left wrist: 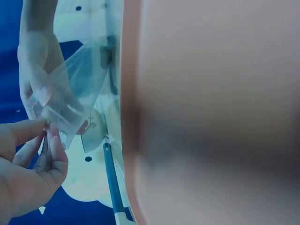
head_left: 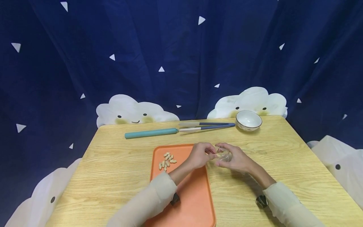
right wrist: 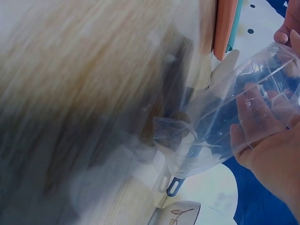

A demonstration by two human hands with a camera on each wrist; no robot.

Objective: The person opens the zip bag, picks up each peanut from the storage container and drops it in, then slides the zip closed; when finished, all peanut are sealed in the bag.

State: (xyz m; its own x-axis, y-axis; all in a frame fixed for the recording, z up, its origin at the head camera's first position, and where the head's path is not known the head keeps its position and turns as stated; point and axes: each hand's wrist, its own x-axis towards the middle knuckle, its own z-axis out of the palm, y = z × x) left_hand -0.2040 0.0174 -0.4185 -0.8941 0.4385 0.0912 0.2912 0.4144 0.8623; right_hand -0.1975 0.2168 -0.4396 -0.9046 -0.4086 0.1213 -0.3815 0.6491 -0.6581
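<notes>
Over the right edge of the orange tray [head_left: 187,192], my left hand [head_left: 202,154] pinches the rim of a clear plastic bag [right wrist: 220,122] between thumb and fingertips. From the other side my right hand [head_left: 235,157] grips the same bag, its fingers curved round the film. In the right wrist view the bag hangs slanting, its far end low over the wooden table. A small pale spot shows by the left fingertips [left wrist: 51,125]; I cannot tell what it is. Several peanuts [head_left: 167,161] lie loose on the tray's upper left part.
Behind the tray lie a teal stick [head_left: 151,133] and tongs with blue handles [head_left: 216,126]. A white bowl [head_left: 249,120] with a dark rim stands at the back right of the wooden table [head_left: 113,176]. A dark blue curtain [head_left: 181,47] hangs behind the table.
</notes>
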